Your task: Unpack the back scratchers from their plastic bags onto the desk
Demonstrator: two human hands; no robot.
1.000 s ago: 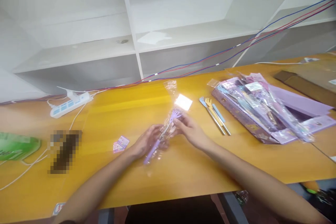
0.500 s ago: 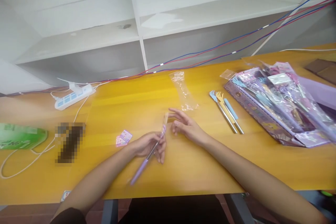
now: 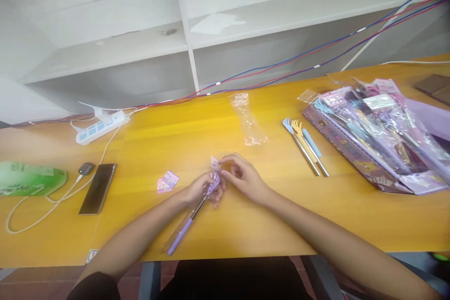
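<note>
My left hand (image 3: 206, 189) is closed around a purple back scratcher (image 3: 181, 236) just below its claw head. Its metal rod and purple handle slant down toward the front edge of the table. Beside the claw, a small pinkish card (image 3: 214, 164) is pinched between the thumb and fingers of my right hand (image 3: 243, 176). Two similar cards (image 3: 168, 182) lie overlapped on the table, left of my hands. To the right lie a blue back scratcher (image 3: 287, 125) and a yellow back scratcher (image 3: 301, 138), side by side.
An open purple box (image 3: 355, 159) heaped with bagged back scratchers stands at right. Behind my hands lies a clear plastic bag (image 3: 249, 122). At left are a phone (image 3: 97, 189), a green package (image 3: 31, 179), cords and a power strip (image 3: 101, 127). White shelving rises behind.
The purple back scratcher's claw has come lower and nearer my left fingers. My right hand has moved slightly left and down, its fingers now closed on the small card.
</note>
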